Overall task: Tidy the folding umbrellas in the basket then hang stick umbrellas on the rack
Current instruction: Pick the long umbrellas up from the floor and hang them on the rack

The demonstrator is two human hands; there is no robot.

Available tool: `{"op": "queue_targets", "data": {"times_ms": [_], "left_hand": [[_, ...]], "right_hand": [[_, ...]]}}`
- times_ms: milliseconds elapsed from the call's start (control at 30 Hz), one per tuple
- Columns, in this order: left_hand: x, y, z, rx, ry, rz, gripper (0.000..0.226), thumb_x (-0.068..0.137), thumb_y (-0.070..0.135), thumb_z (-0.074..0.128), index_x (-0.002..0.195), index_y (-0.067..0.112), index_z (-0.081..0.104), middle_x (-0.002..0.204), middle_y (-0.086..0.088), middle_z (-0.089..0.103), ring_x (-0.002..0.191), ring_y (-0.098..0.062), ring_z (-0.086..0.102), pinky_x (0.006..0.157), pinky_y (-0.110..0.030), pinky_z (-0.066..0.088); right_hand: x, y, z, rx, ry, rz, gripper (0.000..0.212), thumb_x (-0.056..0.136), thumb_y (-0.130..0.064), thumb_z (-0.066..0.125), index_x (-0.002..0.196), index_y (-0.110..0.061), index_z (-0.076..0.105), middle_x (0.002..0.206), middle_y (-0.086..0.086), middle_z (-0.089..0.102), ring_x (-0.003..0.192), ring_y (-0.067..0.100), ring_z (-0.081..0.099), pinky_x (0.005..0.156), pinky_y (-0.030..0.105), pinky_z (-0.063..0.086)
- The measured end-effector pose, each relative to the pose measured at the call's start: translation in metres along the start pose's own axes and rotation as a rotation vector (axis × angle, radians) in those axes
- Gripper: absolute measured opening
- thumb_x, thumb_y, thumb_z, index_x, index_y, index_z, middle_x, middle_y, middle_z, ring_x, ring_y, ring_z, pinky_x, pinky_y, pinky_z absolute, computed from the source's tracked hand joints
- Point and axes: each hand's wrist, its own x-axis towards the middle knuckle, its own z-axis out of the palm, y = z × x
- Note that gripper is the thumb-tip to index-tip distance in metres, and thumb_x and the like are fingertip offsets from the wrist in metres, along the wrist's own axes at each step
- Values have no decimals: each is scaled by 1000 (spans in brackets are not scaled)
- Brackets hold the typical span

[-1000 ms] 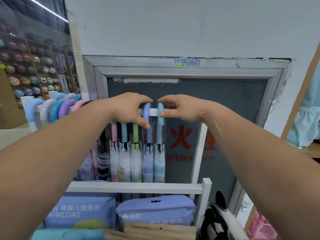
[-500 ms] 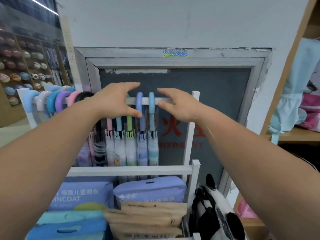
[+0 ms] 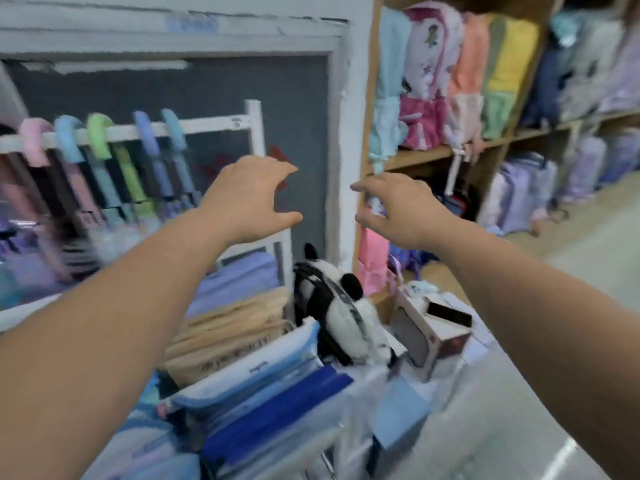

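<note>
Up on the top rail of the white rack, at the left, the stick umbrellas hang side by side by their curved handles. Five pastel handles show clearly: pink, light blue, green, violet-blue and teal, with the folded canopies badly blurred below. To the right of them and clear of the rail, both hands are raised before a dark grey panel. The left hand has its fingers spread and lightly curved over the thumb, gripping nothing. The right hand faces it across a gap, its fingers likewise spread, curved and empty. Beneath the left forearm, the rack's lower section holds flat tan packets and blue packets. A panda backpack leans just beside the rack's right post, with a small carton near it. A wooden shelf on the right carries pastel backpacks.
</note>
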Motion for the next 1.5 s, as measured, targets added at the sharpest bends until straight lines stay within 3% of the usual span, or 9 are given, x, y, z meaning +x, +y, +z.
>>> {"op": "queue_targets", "data": {"times_ms": [133,300,433,533,700,1200,1500], "left_hand": [[9,83,38,-54,-83,128,77,80,56,72,145,22,49,144,-6,55,131,-35,48,105,-47,43],[17,206,93,-122,-179,252,74,77,58,72,140,24,54,138,-4,59,127,-32,52,103,-44,45],[19,309,152,-171,-289,291,72,76,60,67,137,25,55,131,-3,62,120,-31,55,95,-40,46],[18,384,198,-218,-378,304,71,77,56,74,137,23,56,134,-4,61,123,-31,54,97,-40,47],[19,471,277,-243,-567,256,71,78,62,67,137,25,53,134,-2,59,123,-28,54,96,-43,50],[30,552,514,-335,-904,90,68,87,53,65,146,27,44,146,-2,49,133,-26,45,106,-39,42],[-22,593,716,-340,-1055,-91,69,87,49,68,146,24,44,145,-3,51,129,-24,49,104,-40,45]], "right_hand": [[-87,68,0,-54,-77,165,60,89,-52,60,145,-32,47,149,1,48,138,28,42,106,53,40],[-198,159,10,-97,-172,394,60,89,-55,59,145,-39,44,152,-4,42,137,30,41,108,49,33],[-282,241,32,-80,-280,490,61,90,-57,58,146,-41,41,154,-5,39,139,28,39,111,47,31],[-341,301,51,-42,-377,550,62,89,-57,58,146,-40,40,153,-4,40,140,26,37,111,45,30],[-406,383,86,-13,-541,616,64,90,-58,56,148,-39,39,155,-3,38,138,27,38,110,46,31],[-440,537,254,70,-783,688,60,92,-53,56,148,-38,40,154,-6,39,140,23,36,113,43,29],[-484,632,461,232,-869,622,59,92,-52,57,146,-36,43,149,-6,44,136,24,41,111,43,32]]}}
